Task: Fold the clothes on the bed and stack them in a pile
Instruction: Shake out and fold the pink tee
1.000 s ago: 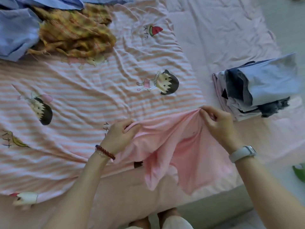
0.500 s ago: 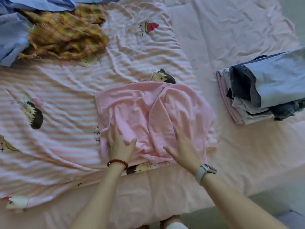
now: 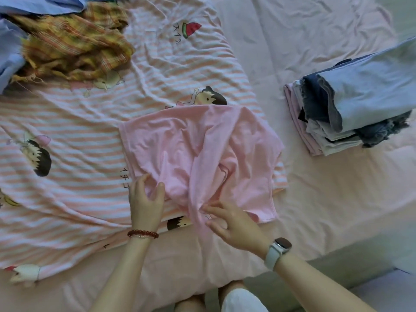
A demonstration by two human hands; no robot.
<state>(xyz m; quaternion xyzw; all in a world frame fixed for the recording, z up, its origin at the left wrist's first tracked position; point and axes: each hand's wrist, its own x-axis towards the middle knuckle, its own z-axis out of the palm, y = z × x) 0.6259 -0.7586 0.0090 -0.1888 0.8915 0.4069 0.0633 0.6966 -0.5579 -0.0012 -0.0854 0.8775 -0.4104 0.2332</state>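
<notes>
The pink top (image 3: 202, 154) covers part of a cartoon figure (image 3: 209, 99) on the striped sheet (image 3: 67, 199). The pile (image 3: 351, 113) runs off the right edge, the blue cloth (image 3: 11, 52) off the left. Folds hide the right hand's (image 3: 234, 224) fingertips.

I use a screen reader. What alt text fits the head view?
Both hands, left hand and right hand, pinch a crumpled pink garment on a striped cartoon sheet; a folded pile sits to the right.
</notes>
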